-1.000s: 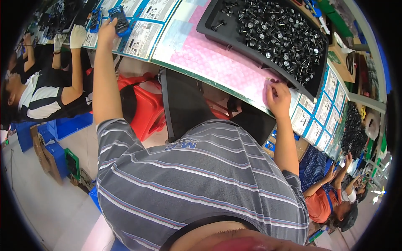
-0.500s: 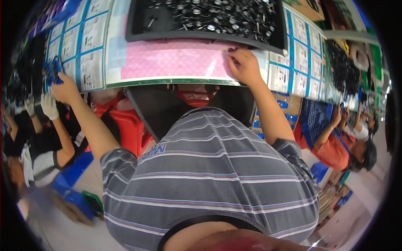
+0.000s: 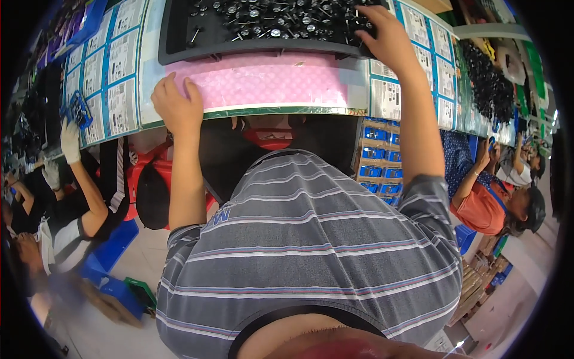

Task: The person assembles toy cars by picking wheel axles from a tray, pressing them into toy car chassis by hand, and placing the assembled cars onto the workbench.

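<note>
My left hand (image 3: 179, 106) is open over the left edge of a pink mat (image 3: 263, 84), fingers and thumb apart, holding nothing. My right hand (image 3: 390, 40) reaches over the right end of a black tray (image 3: 257, 48). Its thumb and fingers are spread at the pile of small black parts with shiny round heads and metal pins (image 3: 287, 19); I see nothing gripped in it. A tiny object (image 3: 300, 63) lies on the mat near the tray. Off to the left, a blue item (image 3: 79, 111) rests at the table edge, beside a co-worker's gloved hand (image 3: 70, 139).
Printed label sheets (image 3: 122, 107) with blue borders cover the table on both sides of the mat. Co-workers sit close on the left and at the right (image 3: 484, 203). A red chair (image 3: 140, 179) stands left below the table. Stacked blue boxes (image 3: 373, 152) are under the right side.
My left hand has left the blue item and come right to the mat. My right hand has moved up from the mat to the tray's right end. The co-worker's gloved hand is now by the blue item.
</note>
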{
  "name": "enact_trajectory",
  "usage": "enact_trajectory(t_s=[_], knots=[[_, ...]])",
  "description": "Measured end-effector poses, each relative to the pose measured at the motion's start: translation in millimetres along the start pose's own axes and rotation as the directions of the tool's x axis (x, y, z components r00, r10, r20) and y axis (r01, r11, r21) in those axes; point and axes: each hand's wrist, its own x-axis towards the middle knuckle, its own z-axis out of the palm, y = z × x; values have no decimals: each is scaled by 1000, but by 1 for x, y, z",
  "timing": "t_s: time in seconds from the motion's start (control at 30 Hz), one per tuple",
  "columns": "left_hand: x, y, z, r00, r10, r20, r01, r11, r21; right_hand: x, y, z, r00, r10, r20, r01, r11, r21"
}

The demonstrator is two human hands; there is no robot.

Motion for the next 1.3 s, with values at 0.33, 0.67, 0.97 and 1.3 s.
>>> enact_trajectory(t_s=[0.33,0.67,0.97,1.3], knots=[[-4,-3,8,1000,19,-5,-19,997,-69,23,13,8,869,-21,494,165,954,-249],[-6,-11,8,997,80,-20,-80,997,3,-84,48,-21,766,387,-513,-345,921,181],[-4,-1,7,999,35,24,-35,999,-18,-153,87,-2,904,307,-299,-407,832,-377],[-3,-2,8,997,64,43,-63,998,-26,-170,92,-19,753,521,-402,-521,845,121]])
